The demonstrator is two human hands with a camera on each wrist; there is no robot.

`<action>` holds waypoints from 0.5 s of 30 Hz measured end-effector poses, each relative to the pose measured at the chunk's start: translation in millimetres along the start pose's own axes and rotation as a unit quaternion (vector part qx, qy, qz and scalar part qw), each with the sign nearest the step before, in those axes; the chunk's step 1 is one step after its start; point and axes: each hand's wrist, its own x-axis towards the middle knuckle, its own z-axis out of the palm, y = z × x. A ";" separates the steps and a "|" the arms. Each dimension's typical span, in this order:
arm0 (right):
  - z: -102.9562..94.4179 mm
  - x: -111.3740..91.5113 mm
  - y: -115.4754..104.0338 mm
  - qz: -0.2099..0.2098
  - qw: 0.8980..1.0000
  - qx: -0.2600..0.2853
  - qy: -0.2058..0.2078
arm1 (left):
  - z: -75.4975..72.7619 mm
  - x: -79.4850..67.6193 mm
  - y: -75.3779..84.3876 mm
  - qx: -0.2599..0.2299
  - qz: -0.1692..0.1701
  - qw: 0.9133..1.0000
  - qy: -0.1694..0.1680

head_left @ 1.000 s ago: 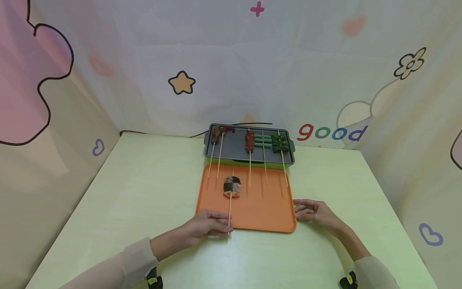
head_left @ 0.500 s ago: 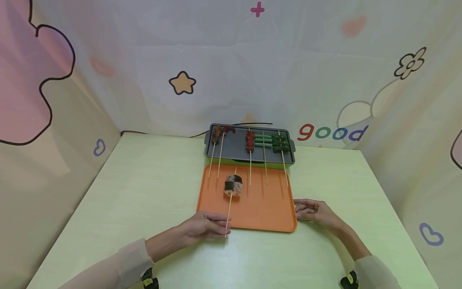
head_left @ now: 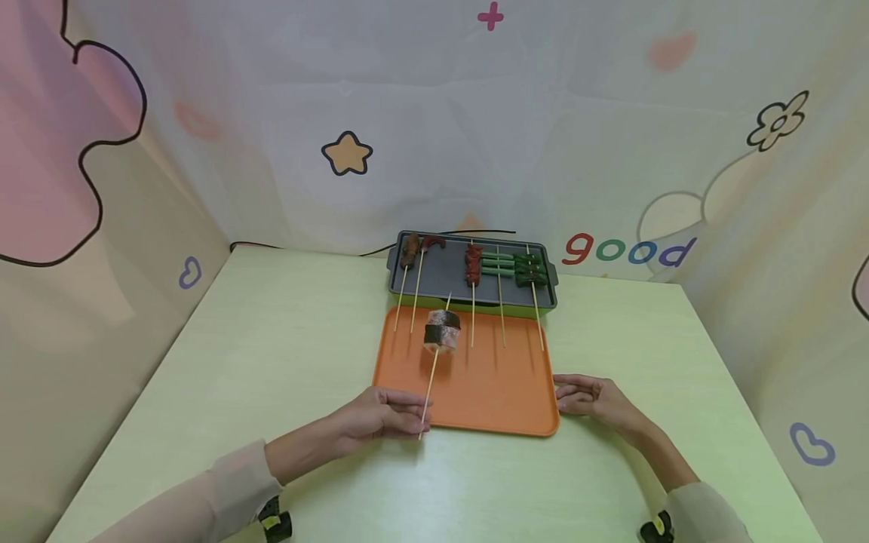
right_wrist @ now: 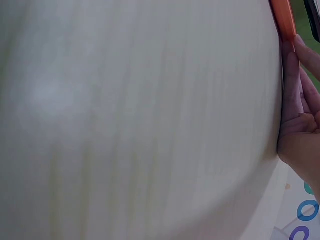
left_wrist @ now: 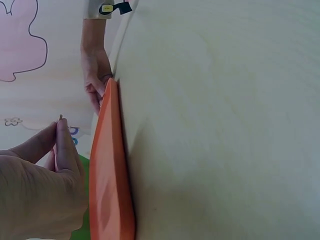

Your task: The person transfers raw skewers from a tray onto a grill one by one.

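The left hand [head_left: 376, 415] pinches the skewer [head_left: 434, 360] near its lower end, lifting its roll above the tray [head_left: 475, 392]. The right hand [head_left: 591, 400], fingers loosely extended, touches the tray's right edge.

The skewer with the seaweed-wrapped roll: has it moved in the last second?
Yes. The left hand has lifted the roll skewer toward the grill pan, off the orange tray.

table [head_left: 271, 362] | on it: orange tray [head_left: 489, 400], grill pan [head_left: 441, 279]
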 end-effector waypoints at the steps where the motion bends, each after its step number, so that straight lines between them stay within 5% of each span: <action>1: 0.0 0.0 -0.1 0.000 1.000 0.000 0.000 | 0.3 0.6 2.2 0.002 0.002 1.000 0.000; 15: -0.7 -0.1 -1.0 -0.002 1.000 0.005 -0.004 | 2.5 26.4 54.6 0.026 0.029 0.999 0.022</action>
